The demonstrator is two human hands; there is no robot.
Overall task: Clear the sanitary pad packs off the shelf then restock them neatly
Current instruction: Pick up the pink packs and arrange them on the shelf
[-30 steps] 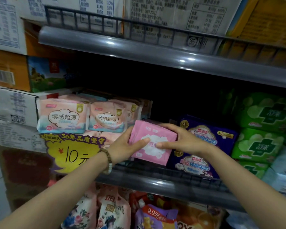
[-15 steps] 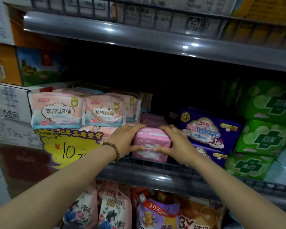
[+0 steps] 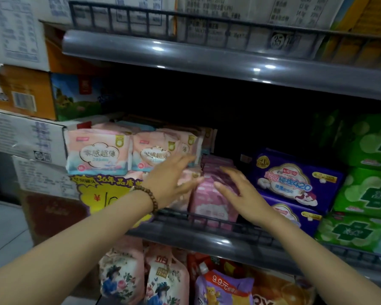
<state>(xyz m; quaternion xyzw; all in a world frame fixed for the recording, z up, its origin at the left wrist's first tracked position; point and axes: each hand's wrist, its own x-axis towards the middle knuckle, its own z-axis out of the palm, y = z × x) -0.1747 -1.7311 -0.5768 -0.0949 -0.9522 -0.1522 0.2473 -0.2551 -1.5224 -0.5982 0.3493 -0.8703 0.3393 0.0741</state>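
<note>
Two grips, both spread and holding nothing: left grip [image 3: 172, 179] and right grip [image 3: 240, 192] flank the pink packs [image 3: 213, 208]. They stand in a row on the shelf [image 3: 207, 241], between peach packs [image 3: 97, 153] and purple packs [image 3: 290, 181].

The left peach pad pack [image 3: 97, 154] carries 零感超薄 in a white cloud frame and a 10 in a small red circle at its lower left; the second peach pad pack [image 3: 154, 154] shows the same characters. The yellow price sign [image 3: 101, 194] reads 36年品质 along its top, with a red ¥ below. The upper purple pad pack [image 3: 293, 181] bears a gold 50 badge and a large 420. A top-shelf carton [image 3: 276, 40] has 35 in a circle. The purple pouch [image 3: 223, 287] on the lower shelf says 9.9元. Print on the pink pad packs [image 3: 211, 205] is too blurred to read
</note>
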